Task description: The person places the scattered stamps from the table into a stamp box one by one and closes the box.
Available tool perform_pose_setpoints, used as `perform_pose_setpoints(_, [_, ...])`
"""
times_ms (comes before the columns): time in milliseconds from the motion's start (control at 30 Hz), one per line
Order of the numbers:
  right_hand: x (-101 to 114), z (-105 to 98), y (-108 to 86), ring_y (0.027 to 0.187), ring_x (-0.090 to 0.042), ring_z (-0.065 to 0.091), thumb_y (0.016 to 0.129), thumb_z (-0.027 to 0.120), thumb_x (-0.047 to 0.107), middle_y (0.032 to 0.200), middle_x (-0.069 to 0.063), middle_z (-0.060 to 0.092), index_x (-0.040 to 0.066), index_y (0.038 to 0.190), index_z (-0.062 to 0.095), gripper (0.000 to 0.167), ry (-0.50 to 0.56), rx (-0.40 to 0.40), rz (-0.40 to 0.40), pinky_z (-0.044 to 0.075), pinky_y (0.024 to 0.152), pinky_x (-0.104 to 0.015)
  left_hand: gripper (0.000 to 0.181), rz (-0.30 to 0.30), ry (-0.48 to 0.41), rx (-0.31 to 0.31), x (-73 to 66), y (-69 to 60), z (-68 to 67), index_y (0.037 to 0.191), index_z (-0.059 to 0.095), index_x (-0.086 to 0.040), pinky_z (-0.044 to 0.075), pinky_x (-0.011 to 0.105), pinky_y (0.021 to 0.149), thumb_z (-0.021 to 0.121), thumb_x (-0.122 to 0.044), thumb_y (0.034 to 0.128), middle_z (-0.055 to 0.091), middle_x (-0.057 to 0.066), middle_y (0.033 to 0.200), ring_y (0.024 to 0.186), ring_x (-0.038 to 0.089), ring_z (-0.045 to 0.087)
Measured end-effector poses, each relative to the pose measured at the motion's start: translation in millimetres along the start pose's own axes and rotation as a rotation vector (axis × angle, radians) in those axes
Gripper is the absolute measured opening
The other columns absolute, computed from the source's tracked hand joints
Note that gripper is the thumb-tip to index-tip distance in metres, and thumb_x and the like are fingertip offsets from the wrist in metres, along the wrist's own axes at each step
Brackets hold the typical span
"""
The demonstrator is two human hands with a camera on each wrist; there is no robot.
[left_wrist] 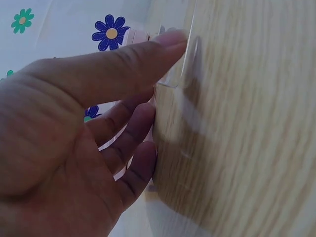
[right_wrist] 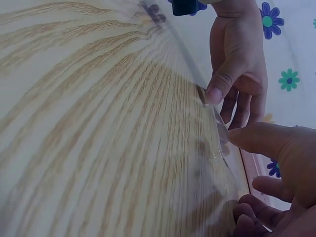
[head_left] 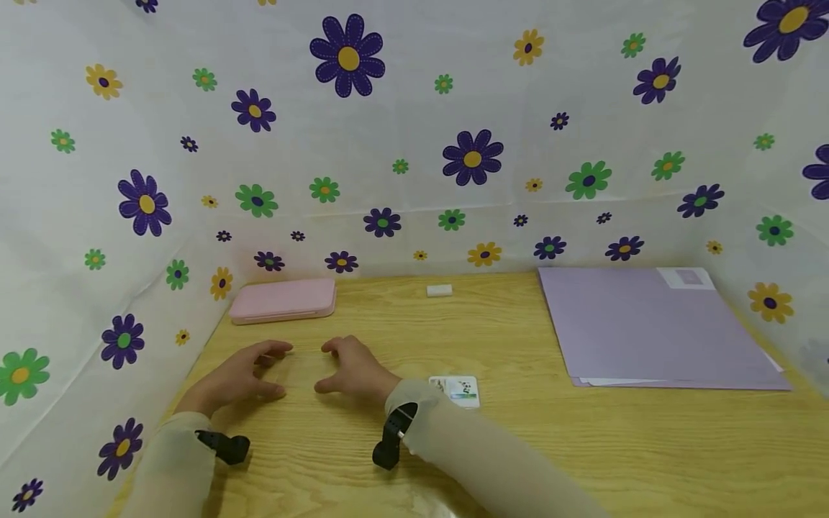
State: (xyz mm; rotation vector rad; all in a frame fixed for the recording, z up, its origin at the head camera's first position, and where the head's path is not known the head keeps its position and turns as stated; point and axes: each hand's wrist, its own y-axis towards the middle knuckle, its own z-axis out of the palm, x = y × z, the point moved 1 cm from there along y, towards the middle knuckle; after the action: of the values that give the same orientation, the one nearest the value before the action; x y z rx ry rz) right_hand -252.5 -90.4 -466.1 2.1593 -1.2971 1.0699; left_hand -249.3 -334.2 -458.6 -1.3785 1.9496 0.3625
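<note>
Between my two hands is a thin see-through plastic piece [left_wrist: 174, 74] with a rounded corner; its full shape is hard to make out. My left hand [head_left: 238, 375] holds its left side, thumb on the near edge and fingers curved behind, as the left wrist view shows. From the other side, my right hand [head_left: 355, 373] grips it with thumb and bent fingers. A pink case [head_left: 283, 301] lies just beyond the left hand. Beside the right wrist is a small white card-like item [head_left: 463, 391] with a panda print, partly covered by the sleeve.
A small white block [head_left: 439, 291], like an eraser, lies at the back of the wooden table [head_left: 505, 446]. Purple folder [head_left: 648, 331] with white sheets under it occupies the right side. Flower-patterned cloth [head_left: 414, 115] walls the back and sides.
</note>
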Motion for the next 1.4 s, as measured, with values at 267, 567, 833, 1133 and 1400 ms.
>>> perform_pose_setpoints(267, [3.9,6.9,3.5,0.097,-0.014,0.054,0.075,0.088,0.032,0.111,-0.003,0.052,0.008,0.131,0.062,0.066,-0.163,-0.032,0.044,0.046,0.089,-0.025,0.072,0.040,0.008,0.010,5.9,3.6,2.8,0.142,0.049,-0.004,0.026,0.061,0.108,0.082,-0.026,0.0814,0.045,0.020,0.145,0.134,0.044,0.037])
perform_pose_setpoints(567, [11.9,9.9,0.8,0.092,-0.014,0.051,0.073,0.086,0.038,0.107,0.003,0.048,0.016,0.125,0.066,0.060,-0.280,-0.096,0.100,0.048,0.074,-0.030,0.065,0.055,0.046,-0.003,5.8,8.4,1.0,0.138,0.054,-0.006,0.028,0.061,0.106,0.082,-0.026,0.0819,0.049,0.017,0.141,0.130,0.041,0.041])
perform_pose_setpoints(833, [12.8,12.7,1.4,0.088,-0.013,0.051,0.073,0.085,0.035,0.103,0.003,0.050,0.015,0.120,0.068,0.054,-0.277,-0.095,0.093,0.047,0.071,-0.029,0.066,0.015,0.039,-0.017,5.1,2.8,2.2,0.137,0.054,-0.006,0.033,0.060,0.104,0.082,-0.028,0.0815,0.051,0.017,0.138,0.124,0.040,0.045])
perform_pose_setpoints(1133, [13.0,4.9,2.9,0.090,-0.009,0.057,0.073,0.088,0.031,0.105,0.003,0.062,0.008,0.122,0.067,0.058,-0.199,-0.068,0.033,0.048,0.080,-0.024,0.068,-0.017,0.021,-0.021,3.4,-0.3,1.9,0.139,0.052,-0.008,0.037,0.057,0.102,0.082,-0.030,0.0815,0.052,0.015,0.138,0.122,0.037,0.048])
perform_pose_setpoints(1400, [13.8,-18.7,-10.2,0.096,-0.011,0.056,0.078,0.084,0.029,0.114,-0.004,0.061,0.005,0.130,0.062,0.061,-0.134,-0.046,-0.061,0.048,0.082,-0.024,0.065,0.104,0.065,-0.096,-12.6,-6.3,-1.8,0.139,0.053,-0.009,0.044,0.050,0.088,0.079,-0.033,0.0845,0.056,0.013,0.131,0.114,0.031,0.051])
